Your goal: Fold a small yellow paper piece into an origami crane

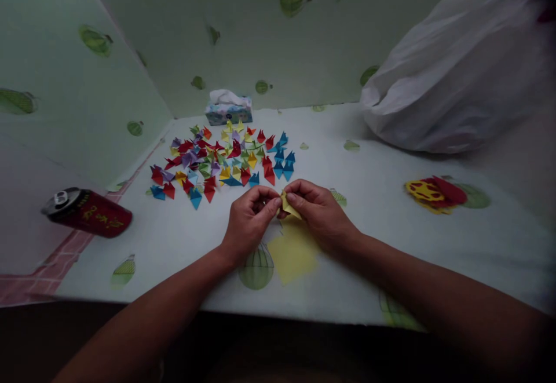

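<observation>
A small folded piece of yellow paper (291, 207) is pinched between my two hands, a little above the table. My left hand (249, 218) grips its left end with thumb and fingertips. From the other side, my right hand (319, 212) holds it between thumb and curled fingers. Part of the paper is hidden by the fingers. Below my hands, yellow square paper (293, 255) lies flat on the table. Just beyond my left hand spreads a group of folded paper cranes (209, 189) in red, blue, yellow, green and purple.
A tissue box (229, 110) stands behind the cranes by the wall. On the left is a dark red drink can (93, 212). At the right lie red and yellow cut-out pieces (434, 193), with a large white plastic bag (438, 81) behind them. The table's front edge (304, 318) runs below my forearms.
</observation>
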`<state>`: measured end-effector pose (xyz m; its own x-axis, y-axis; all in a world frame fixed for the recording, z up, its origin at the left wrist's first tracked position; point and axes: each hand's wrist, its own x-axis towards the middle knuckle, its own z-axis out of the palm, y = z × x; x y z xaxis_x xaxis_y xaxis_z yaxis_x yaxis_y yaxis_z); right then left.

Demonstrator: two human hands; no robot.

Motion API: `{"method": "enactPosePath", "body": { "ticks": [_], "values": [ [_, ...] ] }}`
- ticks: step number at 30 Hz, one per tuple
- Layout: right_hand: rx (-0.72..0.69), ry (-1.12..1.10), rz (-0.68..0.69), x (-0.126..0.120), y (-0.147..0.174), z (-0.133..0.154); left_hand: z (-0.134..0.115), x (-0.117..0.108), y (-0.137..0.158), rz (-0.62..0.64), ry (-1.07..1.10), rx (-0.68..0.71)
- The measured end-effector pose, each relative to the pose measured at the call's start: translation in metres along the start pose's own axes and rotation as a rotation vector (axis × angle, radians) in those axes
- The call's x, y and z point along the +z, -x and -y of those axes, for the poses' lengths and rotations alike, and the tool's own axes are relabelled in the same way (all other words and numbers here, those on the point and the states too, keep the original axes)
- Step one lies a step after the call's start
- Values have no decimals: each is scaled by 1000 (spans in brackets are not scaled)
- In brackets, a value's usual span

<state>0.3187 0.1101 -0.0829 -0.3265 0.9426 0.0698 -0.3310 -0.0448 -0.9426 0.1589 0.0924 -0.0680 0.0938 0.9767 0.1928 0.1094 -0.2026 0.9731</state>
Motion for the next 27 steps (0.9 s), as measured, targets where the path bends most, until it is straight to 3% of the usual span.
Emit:
{"method": "enactPosePath", "body": {
  "ticks": [10,17,27],
  "values": [
    [-35,85,30,0,-2,4,1,-1,2,-138,-319,229],
    [-46,124,-7,-1,-2,7,1,-2,1,-36,-208,163],
    [-31,118,33,-1,-1,6,3,-5,-1,-99,-421,353]
  ]
}}
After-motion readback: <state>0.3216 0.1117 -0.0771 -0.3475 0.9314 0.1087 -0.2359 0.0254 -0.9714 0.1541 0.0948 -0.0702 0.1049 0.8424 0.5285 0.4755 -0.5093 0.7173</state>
